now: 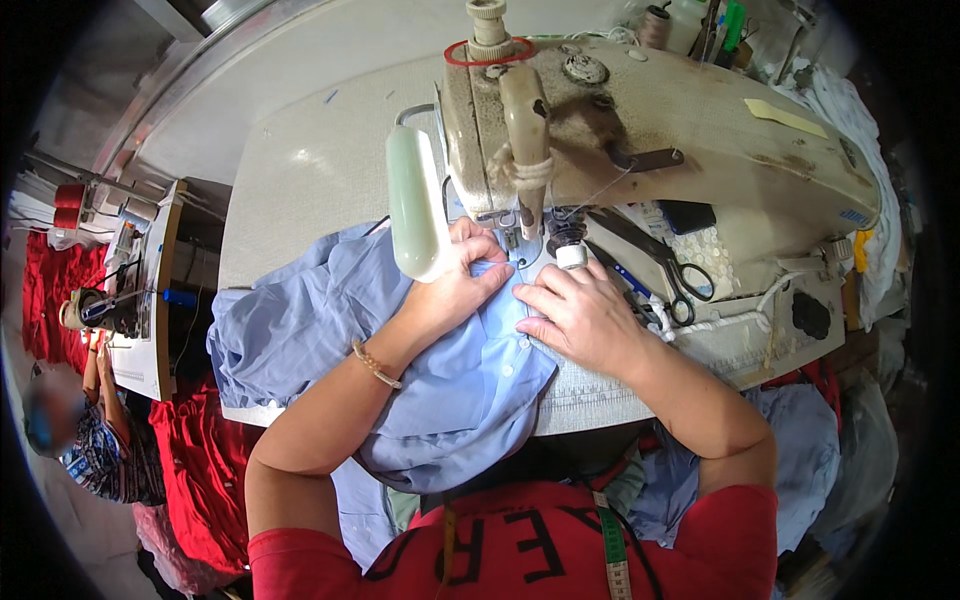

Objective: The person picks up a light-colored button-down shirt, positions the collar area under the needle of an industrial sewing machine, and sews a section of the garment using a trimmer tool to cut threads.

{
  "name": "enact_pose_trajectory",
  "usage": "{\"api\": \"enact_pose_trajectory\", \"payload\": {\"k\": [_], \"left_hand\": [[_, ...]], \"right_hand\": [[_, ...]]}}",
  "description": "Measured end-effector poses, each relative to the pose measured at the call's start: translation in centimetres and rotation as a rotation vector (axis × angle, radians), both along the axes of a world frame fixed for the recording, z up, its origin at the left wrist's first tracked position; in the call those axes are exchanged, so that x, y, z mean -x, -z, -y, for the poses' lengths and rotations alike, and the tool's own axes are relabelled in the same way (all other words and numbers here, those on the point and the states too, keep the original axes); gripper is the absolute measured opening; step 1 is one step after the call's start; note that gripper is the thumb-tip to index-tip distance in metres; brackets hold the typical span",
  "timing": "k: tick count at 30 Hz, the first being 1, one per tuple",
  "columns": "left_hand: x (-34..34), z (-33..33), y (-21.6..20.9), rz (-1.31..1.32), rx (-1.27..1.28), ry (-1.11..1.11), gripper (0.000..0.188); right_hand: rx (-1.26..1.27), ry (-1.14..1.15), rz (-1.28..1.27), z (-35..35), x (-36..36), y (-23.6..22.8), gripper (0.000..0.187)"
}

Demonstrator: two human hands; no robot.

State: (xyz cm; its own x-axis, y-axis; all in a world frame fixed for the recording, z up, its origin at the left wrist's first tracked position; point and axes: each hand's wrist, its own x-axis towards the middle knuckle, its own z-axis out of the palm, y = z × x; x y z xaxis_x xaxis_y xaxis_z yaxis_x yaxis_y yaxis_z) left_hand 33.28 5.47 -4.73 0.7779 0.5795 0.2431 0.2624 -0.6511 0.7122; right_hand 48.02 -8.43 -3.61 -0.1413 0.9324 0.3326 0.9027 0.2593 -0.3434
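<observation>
A light blue button shirt [290, 300] lies bunched over the machine table, its front strip with small white buttons [508, 371] running toward the needle. Close to the presser foot [513, 240], my left hand [455, 280] pinches the cloth between thumb and fingers. Just right of the needle area, my right hand [585, 315] rests on the strip's edge, thumb and forefinger apart on the cloth. Over both hands stands a worn beige sewing machine [720, 165]. A pale green lamp [410, 200] hangs beside its head and covers part of the shirt.
Black-handled scissors [680, 285] lie right of the needle, near a dark flat object [688, 216] and a white cord [715, 325]. At the left, another person [115, 450] sits at a second machine table [150, 340] with red cloth [200, 470] nearby. Blue cloth [795, 450] hangs at right.
</observation>
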Motion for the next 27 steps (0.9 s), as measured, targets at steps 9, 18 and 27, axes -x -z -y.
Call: {"api": "enact_pose_trajectory", "payload": {"k": [9,18,27], "left_hand": [[-0.35,-0.17,-0.19,-0.119,-0.083,-0.001,0.011],[-0.27,-0.11,0.23,-0.013,-0.100,0.001,0.008],[-0.08,-0.07,0.35,0.023,-0.019,0.023,0.007]], "right_hand": [[-0.026,0.019,0.068,-0.06,-0.13,-0.07,0.045],[-0.065,-0.019,0.080,-0.35,-0.17,0.14,0.044],[0.002,-0.004,0.114,-0.24,0.05,-0.14,0.045]]}}
